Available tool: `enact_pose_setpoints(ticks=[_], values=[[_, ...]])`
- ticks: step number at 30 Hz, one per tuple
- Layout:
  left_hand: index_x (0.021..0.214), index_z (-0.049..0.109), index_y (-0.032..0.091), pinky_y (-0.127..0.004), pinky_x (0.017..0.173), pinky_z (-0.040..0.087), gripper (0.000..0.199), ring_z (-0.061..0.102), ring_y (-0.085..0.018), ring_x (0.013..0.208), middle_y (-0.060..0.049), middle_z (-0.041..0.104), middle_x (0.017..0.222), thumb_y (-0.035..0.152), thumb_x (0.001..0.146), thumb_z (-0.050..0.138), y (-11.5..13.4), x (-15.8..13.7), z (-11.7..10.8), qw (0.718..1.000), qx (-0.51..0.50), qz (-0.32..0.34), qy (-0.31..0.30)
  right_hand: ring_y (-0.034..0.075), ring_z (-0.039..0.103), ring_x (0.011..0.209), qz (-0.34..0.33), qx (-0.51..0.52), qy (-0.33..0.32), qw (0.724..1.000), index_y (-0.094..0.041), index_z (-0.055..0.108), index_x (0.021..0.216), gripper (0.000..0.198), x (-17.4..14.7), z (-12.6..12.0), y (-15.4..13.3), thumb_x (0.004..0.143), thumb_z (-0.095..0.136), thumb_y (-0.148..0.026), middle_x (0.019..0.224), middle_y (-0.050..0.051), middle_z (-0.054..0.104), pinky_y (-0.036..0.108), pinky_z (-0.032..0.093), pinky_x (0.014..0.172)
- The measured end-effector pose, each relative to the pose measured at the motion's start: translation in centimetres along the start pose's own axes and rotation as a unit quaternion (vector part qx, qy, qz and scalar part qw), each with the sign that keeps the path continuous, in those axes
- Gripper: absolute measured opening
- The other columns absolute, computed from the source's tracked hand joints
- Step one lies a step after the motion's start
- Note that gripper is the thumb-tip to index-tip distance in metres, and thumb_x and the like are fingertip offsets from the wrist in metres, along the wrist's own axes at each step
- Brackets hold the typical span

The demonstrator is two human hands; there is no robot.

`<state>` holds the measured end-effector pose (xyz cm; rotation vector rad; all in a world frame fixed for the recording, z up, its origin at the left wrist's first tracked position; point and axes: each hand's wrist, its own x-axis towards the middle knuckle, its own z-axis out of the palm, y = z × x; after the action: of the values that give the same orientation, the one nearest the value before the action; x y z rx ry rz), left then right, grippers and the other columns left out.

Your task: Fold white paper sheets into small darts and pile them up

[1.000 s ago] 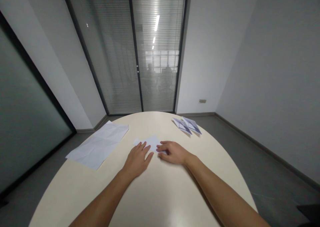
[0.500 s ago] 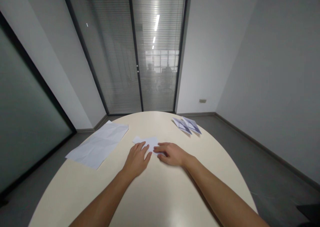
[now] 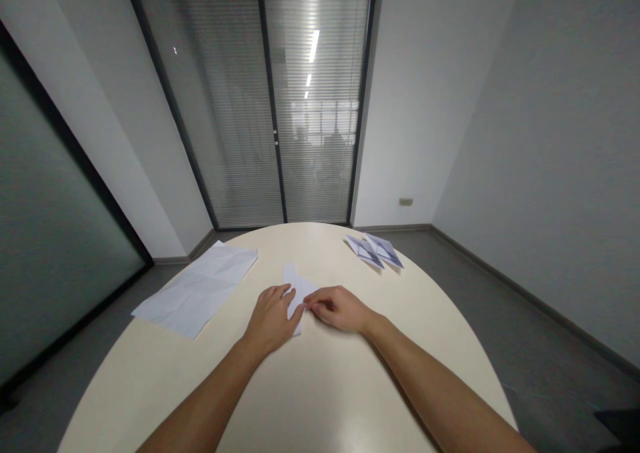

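A small white folded paper (image 3: 302,287) lies on the table between my hands, with a strip pointing away from me and a corner showing near my left thumb. My left hand (image 3: 274,314) rests over its left side, fingers and thumb apart, pressing on it. At the paper's right edge, my right hand (image 3: 341,308) has its thumb and fingertips pinched together on the edge. Part of the paper is hidden under my left hand.
A large creased white sheet (image 3: 197,292) lies on the left of the round cream table (image 3: 320,386). Two folded paper pieces, one (image 3: 364,251) beside the other (image 3: 384,250), sit near the far right edge. Beyond stands a glass partition (image 3: 235,120) with blinds.
The folded paper has turned, so its strip now points away and a corner shows toward me. My right fingers went from spread flat to pinched. My left hand has barely moved.
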<state>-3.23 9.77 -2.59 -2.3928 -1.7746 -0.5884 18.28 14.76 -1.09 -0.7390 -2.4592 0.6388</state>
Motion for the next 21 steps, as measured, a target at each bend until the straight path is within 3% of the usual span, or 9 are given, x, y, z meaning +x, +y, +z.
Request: enact_pose_setpoints(ticks=[2,5,17,21], values=[[0.122,0.067,0.015,-0.047,0.107,0.039,0.044,0.054,-0.031,0.122,-0.015,0.062,0.134,0.046,0.093,0.054,0.1,-0.1,0.0,1.000,-0.001,-0.003,-0.006,0.020,0.067,0.100,-0.002,-0.036,0.052,0.998,-0.020,0.072,0.112,0.029,0.0,0.2,0.8,0.089,0.055,-0.018,0.111,0.007,0.074,0.031,0.049,0.091],[0.122,0.067,0.015,-0.048,0.105,0.041,0.048,0.052,-0.033,0.123,-0.015,0.060,0.137,0.048,0.088,0.061,0.2,-0.2,0.1,1.000,-0.011,-0.006,-0.012,0.023,0.064,0.109,-0.010,-0.097,0.070,0.993,-0.019,0.072,0.112,0.029,-0.2,0.2,1.7,0.088,0.056,-0.017,0.114,0.009,0.073,0.037,0.046,0.100],[0.118,0.067,0.010,-0.045,0.104,0.045,0.036,0.061,-0.030,0.119,-0.018,0.066,0.128,0.032,0.095,0.049,1.4,-0.3,-0.7,0.998,0.028,0.040,-0.033,0.022,0.063,0.110,-0.018,-0.117,0.063,0.991,-0.019,0.071,0.115,0.027,-0.3,0.0,2.0,0.092,0.056,-0.021,0.112,0.008,0.073,0.038,0.046,0.101],[0.119,0.066,0.012,-0.044,0.104,0.047,0.034,0.061,-0.028,0.121,-0.017,0.065,0.130,0.024,0.095,0.046,1.3,-0.3,-0.8,0.998,0.018,0.055,-0.035,0.023,0.061,0.114,-0.017,-0.122,0.064,0.990,-0.019,0.070,0.118,0.029,-0.4,-0.1,2.0,0.092,0.058,-0.024,0.120,0.011,0.070,0.039,0.046,0.103]])
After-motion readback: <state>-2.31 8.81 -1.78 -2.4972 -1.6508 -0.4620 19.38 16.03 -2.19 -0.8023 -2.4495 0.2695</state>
